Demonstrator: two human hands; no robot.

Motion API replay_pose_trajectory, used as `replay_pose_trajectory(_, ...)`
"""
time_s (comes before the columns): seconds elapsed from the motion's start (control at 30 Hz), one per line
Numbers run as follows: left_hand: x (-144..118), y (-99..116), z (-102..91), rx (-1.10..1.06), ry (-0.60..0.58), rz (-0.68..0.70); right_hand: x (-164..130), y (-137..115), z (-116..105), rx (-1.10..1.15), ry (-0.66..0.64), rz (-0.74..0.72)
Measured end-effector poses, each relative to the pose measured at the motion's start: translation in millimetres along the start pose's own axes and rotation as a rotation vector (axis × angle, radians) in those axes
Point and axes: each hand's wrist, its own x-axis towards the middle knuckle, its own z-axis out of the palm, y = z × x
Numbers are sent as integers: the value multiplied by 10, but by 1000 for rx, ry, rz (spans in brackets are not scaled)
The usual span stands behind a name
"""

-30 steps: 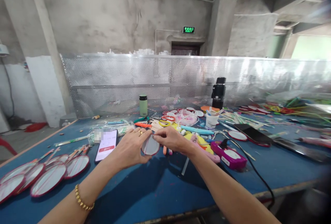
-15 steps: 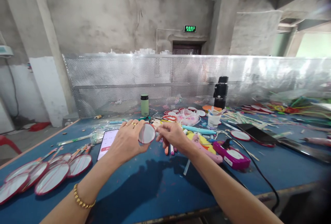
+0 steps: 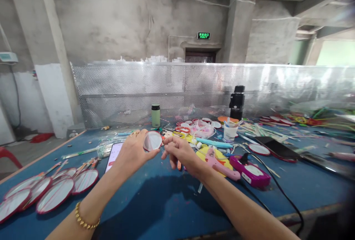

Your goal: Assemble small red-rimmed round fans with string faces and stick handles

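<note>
My left hand [image 3: 135,144] grips a small round white disc with a red rim [image 3: 153,141] by its left edge, held up above the table. Beside the disc's right edge, my right hand [image 3: 180,153] has its fingers loosely parted, and nothing shows in them. Right of that hand lies a pink glue gun [image 3: 224,169] on a yellow piece [image 3: 203,155]. A phone with a lit screen [image 3: 112,155] is partly hidden behind my left hand. Several larger red-rimmed discs with sticks [image 3: 55,195] lie overlapping at the left.
The blue table [image 3: 133,210] also bears a green bottle [image 3: 155,116], a black flask [image 3: 237,103], a white cup [image 3: 230,132] and a purple box [image 3: 252,171] with a black cord. A dark tablet-like slab [image 3: 277,147] lies at the right. A perforated metal screen [image 3: 138,81] stands behind.
My right hand's fingers have spread from a pinch near the disc's edge. My left hand and the disc have shifted slightly left, and the view has tilted a little upward.
</note>
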Motion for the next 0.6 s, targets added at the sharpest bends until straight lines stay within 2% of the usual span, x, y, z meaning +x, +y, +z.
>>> replay_pose_trajectory(0.17,-14,26,13,-48,-45,7,-2,12,54,-37,-85,-18)
replay_pose_trajectory(0.33,-43,67,97,-112,-73,-7,10,95,63,20,-84,-7)
replay_pose_trajectory(0.47,-26,29,119,-290,-113,-12,-7,96,57,37,-37,9)
replay_pose_trajectory(0.6,15,-35,95,-510,-175,-38,16,95,10,113,-47,-33)
